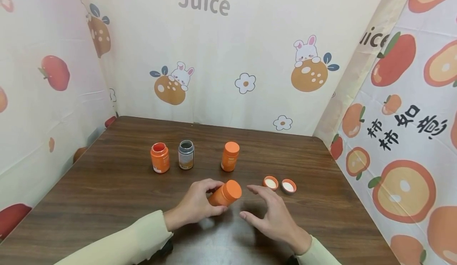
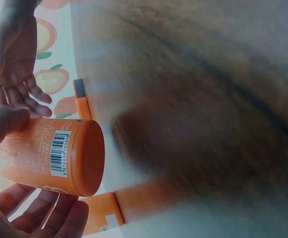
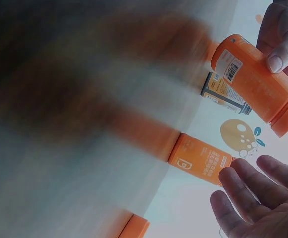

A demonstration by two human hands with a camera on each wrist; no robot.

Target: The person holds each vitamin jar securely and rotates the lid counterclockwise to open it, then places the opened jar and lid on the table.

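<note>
My left hand grips an orange bottle with its orange cap on, tilted so the cap leans to the right. In the left wrist view the thumb and fingers wrap the bottle, whose barcode label and base show. Just right of the cap, my right hand is held with fingers and thumb spread and nothing between them. From the right wrist, the right fingers overlap a standing capped orange bottle farther back.
Behind the hands stand an uncapped orange bottle, an uncapped grey bottle and a capped orange bottle. Two caps, an orange cap and a grey-orange cap, lie upturned at the right. Printed cloth hangs behind the brown table.
</note>
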